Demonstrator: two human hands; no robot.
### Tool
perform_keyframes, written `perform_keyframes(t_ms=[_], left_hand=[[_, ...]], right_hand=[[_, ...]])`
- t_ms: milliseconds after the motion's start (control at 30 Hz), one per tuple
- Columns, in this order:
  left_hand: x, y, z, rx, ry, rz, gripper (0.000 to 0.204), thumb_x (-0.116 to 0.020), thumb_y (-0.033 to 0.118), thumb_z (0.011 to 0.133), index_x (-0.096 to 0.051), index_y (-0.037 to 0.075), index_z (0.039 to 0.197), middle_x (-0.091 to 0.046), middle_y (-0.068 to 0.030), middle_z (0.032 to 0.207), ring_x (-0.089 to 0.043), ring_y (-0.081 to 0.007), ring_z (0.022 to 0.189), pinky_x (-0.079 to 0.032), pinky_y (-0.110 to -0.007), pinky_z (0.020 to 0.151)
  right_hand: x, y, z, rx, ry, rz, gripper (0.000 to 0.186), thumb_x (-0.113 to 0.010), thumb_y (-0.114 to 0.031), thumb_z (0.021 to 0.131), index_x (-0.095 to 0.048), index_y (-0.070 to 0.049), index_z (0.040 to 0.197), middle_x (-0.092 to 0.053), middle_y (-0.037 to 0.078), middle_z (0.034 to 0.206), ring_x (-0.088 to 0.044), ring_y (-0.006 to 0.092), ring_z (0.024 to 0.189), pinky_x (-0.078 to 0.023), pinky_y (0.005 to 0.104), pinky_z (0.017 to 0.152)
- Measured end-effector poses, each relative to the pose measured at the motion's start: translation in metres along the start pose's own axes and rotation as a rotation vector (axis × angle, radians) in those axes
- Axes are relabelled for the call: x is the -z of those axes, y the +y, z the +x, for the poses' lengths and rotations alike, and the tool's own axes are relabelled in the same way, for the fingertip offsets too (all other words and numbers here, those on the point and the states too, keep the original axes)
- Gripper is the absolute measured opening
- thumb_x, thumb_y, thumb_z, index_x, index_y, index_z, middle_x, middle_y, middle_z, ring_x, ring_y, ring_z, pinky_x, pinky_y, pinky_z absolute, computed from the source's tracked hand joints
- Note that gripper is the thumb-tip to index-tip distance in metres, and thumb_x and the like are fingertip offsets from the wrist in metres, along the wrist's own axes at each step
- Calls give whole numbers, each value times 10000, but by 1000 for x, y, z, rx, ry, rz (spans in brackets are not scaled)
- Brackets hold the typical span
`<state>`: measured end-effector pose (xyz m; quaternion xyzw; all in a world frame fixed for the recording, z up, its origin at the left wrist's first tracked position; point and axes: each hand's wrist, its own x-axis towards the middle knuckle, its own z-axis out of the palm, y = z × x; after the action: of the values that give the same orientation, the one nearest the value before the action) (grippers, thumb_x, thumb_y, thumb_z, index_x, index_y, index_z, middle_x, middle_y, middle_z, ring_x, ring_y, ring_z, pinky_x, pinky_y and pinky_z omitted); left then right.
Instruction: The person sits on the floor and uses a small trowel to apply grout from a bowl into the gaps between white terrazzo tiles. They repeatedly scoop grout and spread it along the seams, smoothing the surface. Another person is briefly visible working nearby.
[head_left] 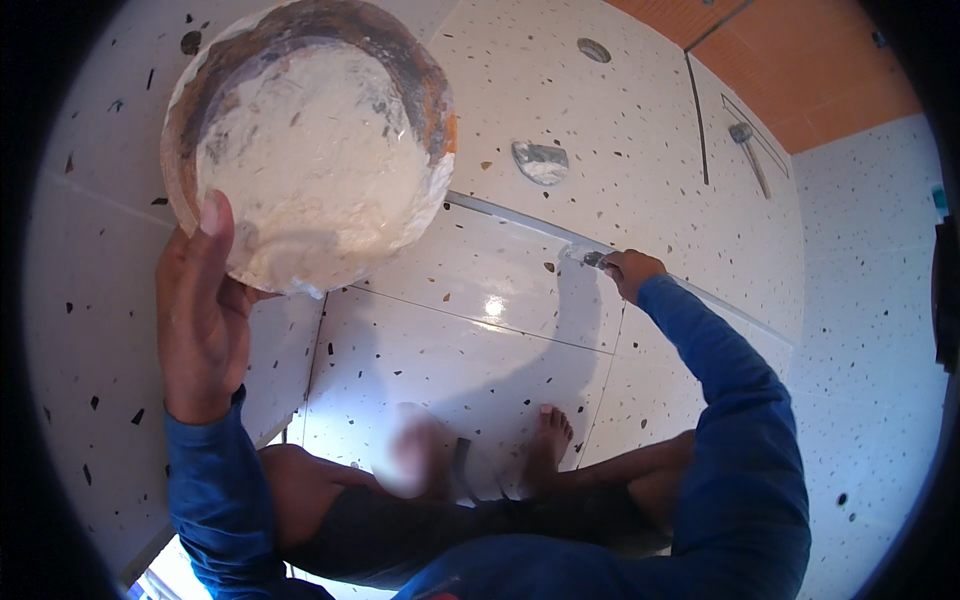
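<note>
Head view: left hand (200,320) grips a round, paste-caked bowl (310,140); right hand (630,270) clasps a small metal tool (592,258).

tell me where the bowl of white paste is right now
In the head view the bowl of white paste is at upper left, raised in the left hand, thumb over its near rim, above the white speckled floor tiles.

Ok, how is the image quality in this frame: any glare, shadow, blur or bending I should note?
Head view: a bright glare spot sits on the glossy floor tile; the person's shadow falls across the tiles below it; a soft blurred patch covers the area beside the bare foot; tile joints curve toward the dark rim; the bowl in the left hand and the right hand look sharp.
</note>
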<state>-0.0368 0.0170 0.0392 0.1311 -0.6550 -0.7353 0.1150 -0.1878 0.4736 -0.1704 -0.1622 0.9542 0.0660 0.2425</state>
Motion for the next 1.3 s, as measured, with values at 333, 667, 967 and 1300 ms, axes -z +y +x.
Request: perform_keyframes(t_ms=[333,667,967,1300], left_hand=[[5,-9,6,27,94,23,656,-518,425,979,-363,-64,1387,-503,-179,1347,-551,-239,1208,-470,-369,991],[11,-17,1,49,109,75,702,-509,474,971,-351,-59,1400,-473,-191,1378,-512,-248,1256,-427,-351,1042],[8,-12,-3,49,35,31,665,-494,437,988,-322,-28,1431,-454,-164,1410,-487,-234,1282,-435,-376,1035],[19,-11,4,68,-6,5,616,-493,409,996,-343,-4,1427,-485,-131,1392,-525,-220,1242,-500,-384,947]], right_hand=[[10,-92,56,181,84,43,248,-548,-206,903,-650,-164,1125,-653,141,1045,-647,334,983,-512,453,834],[-10,-23,52,76,-49,10,247,-537,-218,914,-670,-219,1123,-676,101,1048,-652,290,1001,-517,422,853],[-30,87,0,-110,-31,-20,223,-589,-262,899,-695,-208,1087,-698,71,1022,-654,263,994,-516,408,843],[-54,3,-6,62,287,304,288,-571,-200,891,-639,-193,1171,-652,110,1051,-643,311,971,-513,436,833]])
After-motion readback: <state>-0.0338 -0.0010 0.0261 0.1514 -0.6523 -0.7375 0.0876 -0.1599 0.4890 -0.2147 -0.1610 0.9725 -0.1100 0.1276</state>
